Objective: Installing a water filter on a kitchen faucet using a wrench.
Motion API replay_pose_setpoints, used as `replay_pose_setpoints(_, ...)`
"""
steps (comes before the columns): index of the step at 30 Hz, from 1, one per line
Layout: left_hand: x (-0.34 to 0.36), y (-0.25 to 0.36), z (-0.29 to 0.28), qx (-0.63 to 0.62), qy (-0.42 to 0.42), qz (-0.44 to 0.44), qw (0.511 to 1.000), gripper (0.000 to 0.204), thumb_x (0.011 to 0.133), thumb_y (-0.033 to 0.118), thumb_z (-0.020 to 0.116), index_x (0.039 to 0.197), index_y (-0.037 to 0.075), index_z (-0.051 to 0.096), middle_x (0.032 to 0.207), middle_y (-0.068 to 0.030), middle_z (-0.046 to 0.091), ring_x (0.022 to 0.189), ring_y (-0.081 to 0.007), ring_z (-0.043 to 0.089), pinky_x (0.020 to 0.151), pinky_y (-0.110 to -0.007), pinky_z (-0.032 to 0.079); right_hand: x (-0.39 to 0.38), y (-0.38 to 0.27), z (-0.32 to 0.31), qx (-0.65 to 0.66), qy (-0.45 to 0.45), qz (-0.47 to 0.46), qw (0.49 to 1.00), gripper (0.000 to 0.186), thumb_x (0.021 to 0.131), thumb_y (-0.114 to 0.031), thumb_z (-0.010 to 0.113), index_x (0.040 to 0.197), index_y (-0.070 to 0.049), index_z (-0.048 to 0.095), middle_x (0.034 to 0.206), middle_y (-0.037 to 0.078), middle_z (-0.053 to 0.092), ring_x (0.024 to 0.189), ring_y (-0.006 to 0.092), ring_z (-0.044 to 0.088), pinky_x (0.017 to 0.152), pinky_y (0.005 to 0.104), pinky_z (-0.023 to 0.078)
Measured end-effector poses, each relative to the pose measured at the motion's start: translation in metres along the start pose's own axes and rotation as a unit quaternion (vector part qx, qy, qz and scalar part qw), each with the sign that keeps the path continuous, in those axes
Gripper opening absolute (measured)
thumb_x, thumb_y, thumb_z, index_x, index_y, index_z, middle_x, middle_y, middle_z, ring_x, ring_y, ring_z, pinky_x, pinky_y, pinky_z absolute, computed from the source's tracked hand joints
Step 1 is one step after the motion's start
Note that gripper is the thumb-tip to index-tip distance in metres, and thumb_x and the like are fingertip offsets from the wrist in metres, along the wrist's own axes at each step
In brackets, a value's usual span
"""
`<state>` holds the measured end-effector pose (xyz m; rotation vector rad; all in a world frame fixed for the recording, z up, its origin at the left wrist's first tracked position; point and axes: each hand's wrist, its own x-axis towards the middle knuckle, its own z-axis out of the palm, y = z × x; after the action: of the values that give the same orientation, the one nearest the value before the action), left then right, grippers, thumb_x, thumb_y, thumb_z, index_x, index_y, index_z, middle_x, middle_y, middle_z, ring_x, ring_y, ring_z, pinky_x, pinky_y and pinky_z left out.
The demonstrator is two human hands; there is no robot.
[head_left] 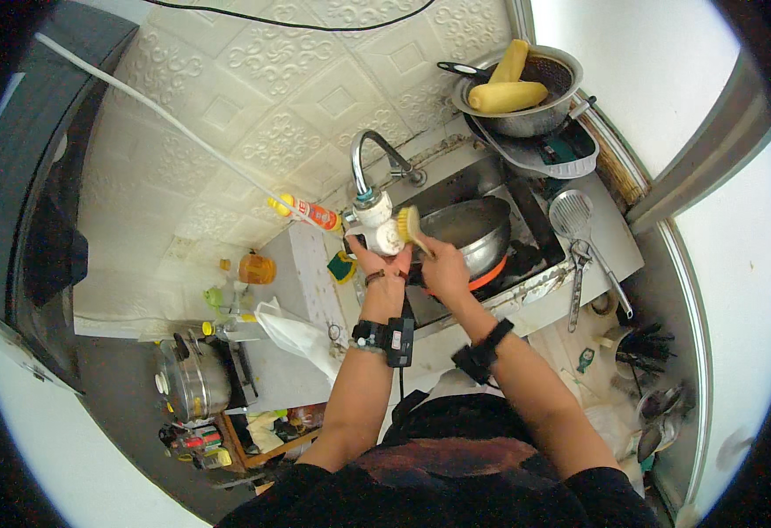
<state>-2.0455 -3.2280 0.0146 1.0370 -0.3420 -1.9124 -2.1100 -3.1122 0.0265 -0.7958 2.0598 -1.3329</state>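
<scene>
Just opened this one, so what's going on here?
A person is at a kitchen sink. The right hand grips a brush, its yellow bristles right beside the white tap attachment; whether they touch is hard to tell. The left hand is at the attachment's underside. A metal pan sits tilted in the sink, and a metal bowl stands beyond it.

A white fitting point(373, 211) is mounted below the mouth of the curved silver tap point(363, 157), its lower part turned sideways and its end spotted with brownish marks. To the right of the tap's mouth, just beside the fitting, a brush point(412, 226) is held, its pale yellow bristles faced toward the fitting, its handle slanted down
</scene>
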Motion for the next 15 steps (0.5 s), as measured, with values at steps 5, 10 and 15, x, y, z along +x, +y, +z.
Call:
replay_pose_setpoints(5, -0.003, 0.006, 0.007, -0.077, -0.011, -0.011, 0.997, 0.068, 0.085, 0.063, 0.032, 0.13, 0.014, 0.043, 0.128, -0.0111, 0.047, 0.113, -0.0342, 0.048, 0.097, -0.051, 0.036, -0.021, 0.007, -0.001, 0.07, -0.053, 0.044, 0.995, 0.025, 0.081, -0.02, 0.058, 0.1, -0.006, 0.065, 0.082, 0.021, 0.064, 0.079, 0.0375, 0.062, 0.072, 0.0438, 0.048)
replay_pose_setpoints(10, -0.007, 0.012, 0.0, -0.178, -0.019, -0.04, 0.983, 0.067, 0.084, 0.065, 0.035, 0.124, 0.013, 0.048, 0.119, -0.0085, 0.054, 0.105, -0.0301, 0.052, 0.091, -0.048, 0.042, 0.004, 0.021, -0.011, 0.161, -0.078, 0.126, 0.976, 0.031, 0.08, -0.022, 0.064, 0.094, 0.005, 0.063, 0.073, 0.011, 0.063, 0.064, 0.0199, 0.059, 0.062, 0.0323, 0.047)
replay_pose_setpoints(15, -0.005, 0.011, -0.005, -0.152, -0.038, -0.033, 0.987, 0.067, 0.087, 0.061, 0.029, 0.128, 0.01, 0.044, 0.122, -0.0146, 0.052, 0.109, -0.0345, 0.051, 0.093, -0.052, 0.041, 0.025, -0.005, 0.009, 0.33, -0.074, 0.061, 0.939, 0.029, 0.075, -0.019, 0.072, 0.092, 0.003, 0.063, 0.069, 0.002, 0.058, 0.061, 0.0101, 0.052, 0.055, 0.0234, 0.042)
